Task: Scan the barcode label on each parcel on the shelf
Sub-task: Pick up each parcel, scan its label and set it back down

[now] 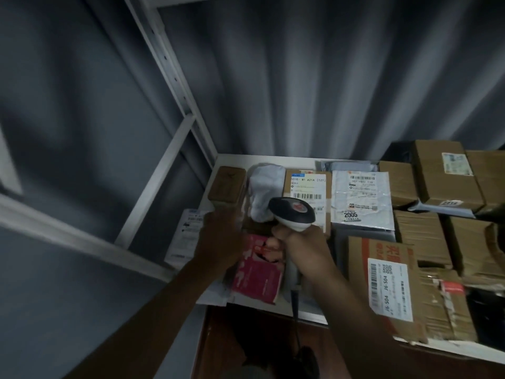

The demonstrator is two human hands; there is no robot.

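My right hand (300,244) grips the handle of a black and white barcode scanner (293,213), whose head points toward the back of the white shelf (270,157). A brown parcel with a white barcode label (307,188) lies just beyond the scanner head. My left hand (221,239) reaches over the shelf's left end, beside a small brown box (228,184) and above a pink packet (257,274); its fingers are hidden in shadow. A white soft parcel (263,187) lies between the small box and the labelled parcel.
A grey mailer marked 2005 (360,198), a labelled red and brown carton (388,285) and several cardboard boxes (442,176) fill the shelf's right side. A labelled white mailer (188,231) hangs off the left edge. White shelf uprights (175,77) and a grey curtain stand behind.
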